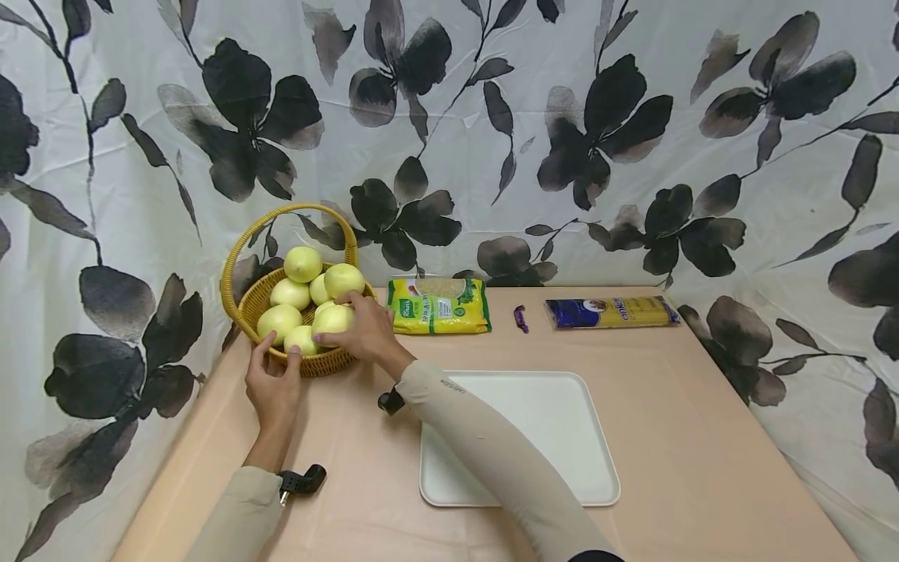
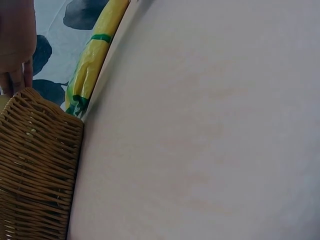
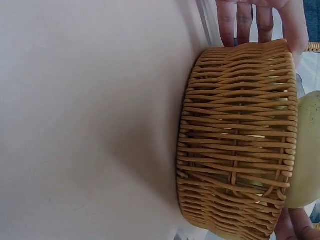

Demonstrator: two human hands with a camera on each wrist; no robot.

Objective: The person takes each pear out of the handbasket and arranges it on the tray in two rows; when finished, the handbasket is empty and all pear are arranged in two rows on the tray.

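Observation:
A yellow-brown wicker basket [image 1: 326, 364] with a tall handle stands at the back left, heaped with several pale yellow-green round fruits [image 1: 288, 293]. My right hand [image 1: 368, 332] reaches over its right rim and grips one fruit [image 1: 332, 318] at the front right of the heap, thumb and fingers on either side. At the front left, my left hand [image 1: 274, 386] rests its fingers against the basket; the right wrist view shows these fingers [image 3: 244, 22] straight along the wicker side. The left wrist view catches the basket [image 2: 40, 165] and part of my right hand [image 2: 15, 40].
Right of the basket lie a green-yellow packet [image 1: 440, 307], a small purple-wrapped sweet [image 1: 520, 318] and a blue-yellow packet [image 1: 611, 311]. A white tray [image 1: 555, 437] lies mid-table, partly beneath my right forearm. A floral curtain [image 1: 477, 156] hangs behind the table.

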